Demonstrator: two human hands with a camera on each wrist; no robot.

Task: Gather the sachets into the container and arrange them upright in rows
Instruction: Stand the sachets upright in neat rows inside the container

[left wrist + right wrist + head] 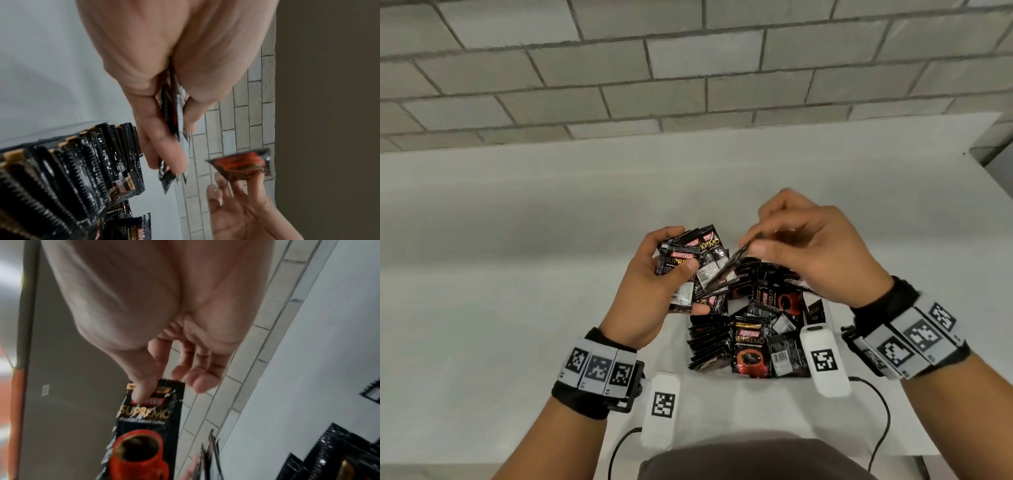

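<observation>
My left hand (678, 253) grips a fanned stack of black Kopiko Supremo sachets (688, 270), seen edge-on in the left wrist view as the stack (174, 121). My right hand (753, 245) pinches a single sachet (722, 274) by its top edge between thumb and fingers, its lower end against the stack. The right wrist view shows that single sachet (148, 418) face-on, with a red cup printed on it. Below both hands stands a clear container (51, 134). It holds an upright row of sachets (709, 342) on the left and loose, jumbled sachets (774, 298) on the right.
The container sits on a white table (517, 274) against a grey brick wall (688, 68). Two white marker blocks (662, 407) (825, 356) hang near my wrists, with black cables (883, 411) trailing to the table's near edge. The table ends at the far right (996, 192).
</observation>
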